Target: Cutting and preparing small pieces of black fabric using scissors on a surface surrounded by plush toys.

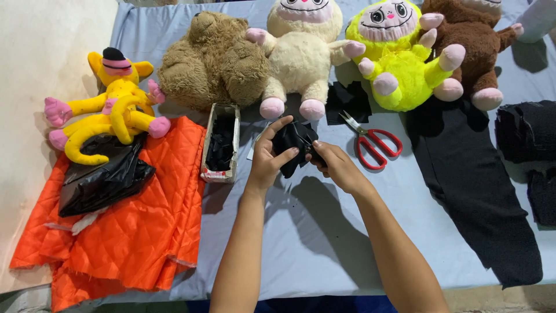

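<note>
Hands (267, 157) (336, 165) pinch black fabric piece (294, 142) above table (324, 243).

Two forearms are seen entering from the lower edge — both bare to the point where the frame cuts them off. No sleeve, cuff or glove is worn on either arm. The left hand (267, 159) and the right hand (339, 167) are uncovered; no ring, watch, band or bracelet is observed at fingers or wrists. Fingernails are kept short — no polish can be made out.
</note>
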